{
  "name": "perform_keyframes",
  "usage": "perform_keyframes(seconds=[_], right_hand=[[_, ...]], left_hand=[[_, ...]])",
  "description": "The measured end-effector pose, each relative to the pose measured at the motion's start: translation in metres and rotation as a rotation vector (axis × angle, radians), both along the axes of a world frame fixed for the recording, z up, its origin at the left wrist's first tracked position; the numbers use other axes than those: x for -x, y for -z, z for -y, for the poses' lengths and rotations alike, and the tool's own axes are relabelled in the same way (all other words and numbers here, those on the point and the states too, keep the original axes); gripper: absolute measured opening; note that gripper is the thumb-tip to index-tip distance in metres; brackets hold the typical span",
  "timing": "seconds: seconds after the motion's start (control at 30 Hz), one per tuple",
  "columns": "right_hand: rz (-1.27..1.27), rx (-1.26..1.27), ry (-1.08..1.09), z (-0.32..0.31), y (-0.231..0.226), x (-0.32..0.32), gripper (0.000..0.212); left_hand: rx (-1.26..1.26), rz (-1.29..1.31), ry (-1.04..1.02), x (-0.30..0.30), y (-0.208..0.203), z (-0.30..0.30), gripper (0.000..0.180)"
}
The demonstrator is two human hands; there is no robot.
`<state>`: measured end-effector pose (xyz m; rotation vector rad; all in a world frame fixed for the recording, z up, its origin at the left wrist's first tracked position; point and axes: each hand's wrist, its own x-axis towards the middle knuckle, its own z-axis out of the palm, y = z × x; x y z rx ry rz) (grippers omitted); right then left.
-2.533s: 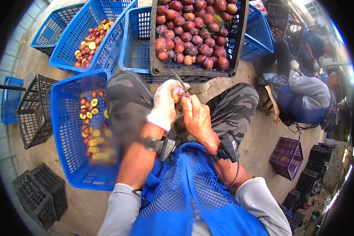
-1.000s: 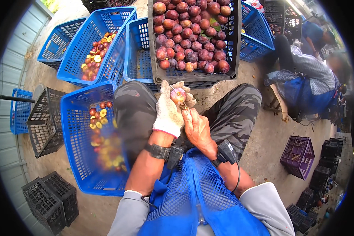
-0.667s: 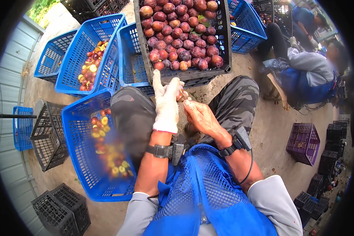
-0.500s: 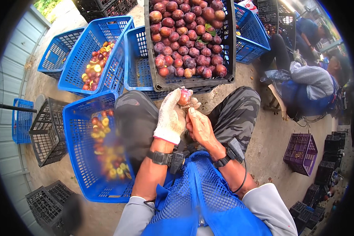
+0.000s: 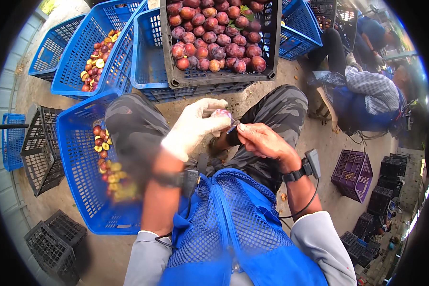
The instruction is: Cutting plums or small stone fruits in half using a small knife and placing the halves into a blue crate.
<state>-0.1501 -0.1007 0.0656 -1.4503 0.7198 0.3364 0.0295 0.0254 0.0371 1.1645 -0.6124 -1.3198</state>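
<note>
My left hand [image 5: 198, 125], in a white work glove with its fingers curled, holds a reddish plum [image 5: 221, 113] above my lap. Close beside it, my bare right hand [image 5: 266, 141] is closed on a small knife [image 5: 233, 127], its short dark blade tip at the plum's lower side. Most of the knife is hidden in my fingers. Ahead of my knees, whole dark-red plums [image 5: 217, 35] fill a black crate [image 5: 224, 78]. By my left knee a blue basket [image 5: 74, 157] holds cut plums [image 5: 101, 138] with yellow flesh showing.
Beyond the left basket, another blue basket [image 5: 64, 78] contains halved plums. The black crate rests on a blue crate [image 5: 143, 78]. Black crates [image 5: 43, 143] stand along the left wall. At right are a purple crate [image 5: 352, 176] and a seated person in a checked sleeve [image 5: 374, 90].
The view has shifted, so the crates appear higher and further left. My left hand has turned around the plum, and the knife's blade now shows between my hands.
</note>
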Motion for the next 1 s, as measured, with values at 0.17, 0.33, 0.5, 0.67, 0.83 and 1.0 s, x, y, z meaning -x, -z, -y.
perform_keyframes(seconds=[0.17,0.33,0.5,0.67,0.83,1.0], right_hand=[[0.139,-0.169,0.551,-0.061,0.037,-0.029,0.046],[0.205,0.036,0.092,-0.028,0.020,-0.012,0.046],[0.023,0.202,-0.455,0.014,-0.005,-0.012,0.052],[0.161,0.435,-0.475,0.018,0.006,-0.028,0.052],[0.284,0.522,0.408,0.034,-0.019,-0.028,0.037],[0.602,1.175,0.219,-0.029,0.021,-0.073,0.040]], left_hand=[[0.131,-0.529,-0.338,0.013,0.026,0.017,0.028],[0.090,-0.277,-0.179,-0.005,0.014,-0.010,0.033],[-0.097,0.161,0.372,-0.012,-0.019,-0.017,0.048],[-0.141,0.305,0.282,-0.016,-0.014,-0.017,0.045],[0.167,-0.782,-0.104,-0.019,0.032,-0.007,0.041],[0.047,-0.997,-0.250,-0.009,0.023,0.007,0.048]])
